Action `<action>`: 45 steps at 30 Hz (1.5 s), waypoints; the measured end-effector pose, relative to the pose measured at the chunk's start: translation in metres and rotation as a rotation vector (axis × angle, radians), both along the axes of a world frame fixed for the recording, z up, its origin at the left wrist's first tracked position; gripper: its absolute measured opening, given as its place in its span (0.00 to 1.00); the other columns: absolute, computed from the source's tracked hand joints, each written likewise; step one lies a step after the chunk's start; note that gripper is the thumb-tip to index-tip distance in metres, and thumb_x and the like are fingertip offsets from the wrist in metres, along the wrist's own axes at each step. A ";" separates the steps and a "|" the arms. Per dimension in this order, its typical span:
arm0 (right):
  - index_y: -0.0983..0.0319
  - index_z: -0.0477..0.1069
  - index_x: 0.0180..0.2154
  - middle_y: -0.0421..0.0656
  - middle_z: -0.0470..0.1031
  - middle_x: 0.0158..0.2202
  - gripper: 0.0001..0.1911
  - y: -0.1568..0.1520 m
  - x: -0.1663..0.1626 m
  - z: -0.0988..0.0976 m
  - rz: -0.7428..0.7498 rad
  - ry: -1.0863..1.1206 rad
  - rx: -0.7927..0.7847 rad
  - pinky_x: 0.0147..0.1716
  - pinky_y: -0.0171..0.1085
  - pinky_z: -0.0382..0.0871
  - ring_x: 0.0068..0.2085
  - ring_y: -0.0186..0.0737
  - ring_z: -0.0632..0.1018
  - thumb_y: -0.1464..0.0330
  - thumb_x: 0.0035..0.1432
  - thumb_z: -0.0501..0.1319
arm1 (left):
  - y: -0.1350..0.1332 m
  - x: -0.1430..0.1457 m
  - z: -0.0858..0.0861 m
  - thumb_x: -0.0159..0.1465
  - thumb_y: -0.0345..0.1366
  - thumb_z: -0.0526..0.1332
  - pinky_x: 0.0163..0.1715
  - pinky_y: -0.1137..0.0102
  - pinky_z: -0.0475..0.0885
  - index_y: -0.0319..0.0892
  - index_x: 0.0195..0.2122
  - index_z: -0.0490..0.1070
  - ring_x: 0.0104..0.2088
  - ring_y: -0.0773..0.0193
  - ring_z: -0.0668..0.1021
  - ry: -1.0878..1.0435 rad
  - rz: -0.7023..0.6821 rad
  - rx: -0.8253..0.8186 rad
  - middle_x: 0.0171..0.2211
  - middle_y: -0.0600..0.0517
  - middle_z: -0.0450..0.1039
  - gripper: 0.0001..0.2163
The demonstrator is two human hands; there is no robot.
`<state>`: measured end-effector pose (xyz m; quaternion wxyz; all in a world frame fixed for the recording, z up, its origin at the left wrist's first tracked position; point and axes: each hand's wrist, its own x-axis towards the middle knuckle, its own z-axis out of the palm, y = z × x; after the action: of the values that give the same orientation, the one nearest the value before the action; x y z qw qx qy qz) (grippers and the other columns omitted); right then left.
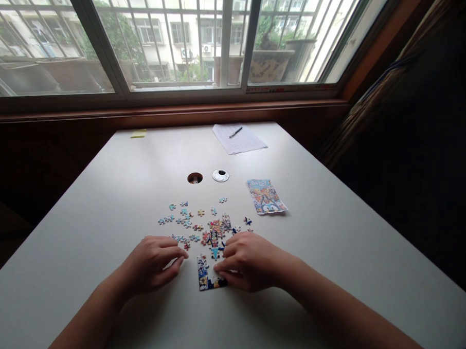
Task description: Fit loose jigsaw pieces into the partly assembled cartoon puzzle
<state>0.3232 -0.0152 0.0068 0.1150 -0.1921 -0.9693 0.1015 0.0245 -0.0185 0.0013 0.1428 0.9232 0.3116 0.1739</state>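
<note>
Two hands: apart, resting low on the white table (pixel 103 201).
Right hand (pixel 247 261): fingertips pressed on the assembled puzzle section (pixel 206 276), touching its right edge.
Left hand (pixel 154 263): curled, empty, just left of that section, not touching it.
Loose pieces (pixel 188 220): scattered just beyond both hands.
Reference picture (pixel 265 196): beyond the right hand, lying flat.
Paper with pen (pixel 237 137): far beyond, near the window.

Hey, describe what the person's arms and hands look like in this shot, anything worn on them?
Both forearms are bare as far as the picture shows: no sleeves in view. The left hand and right hand wear no gloves, and no rings, watch or bracelet show on fingers or wrists. Nails look short and unpainted, though they are small in the picture.
</note>
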 end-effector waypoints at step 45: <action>0.55 0.77 0.34 0.38 0.73 0.23 0.09 0.000 0.001 0.001 0.002 -0.004 -0.006 0.30 0.37 0.53 0.29 0.36 0.69 0.67 0.61 0.58 | 0.000 0.000 0.002 0.64 0.28 0.56 0.26 0.70 0.62 0.46 0.40 0.75 0.25 0.67 0.72 -0.015 -0.007 -0.028 0.28 0.53 0.74 0.10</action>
<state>0.3243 -0.0148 0.0079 0.1122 -0.1917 -0.9694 0.1043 0.0247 -0.0188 0.0032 0.1584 0.9209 0.3096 0.1758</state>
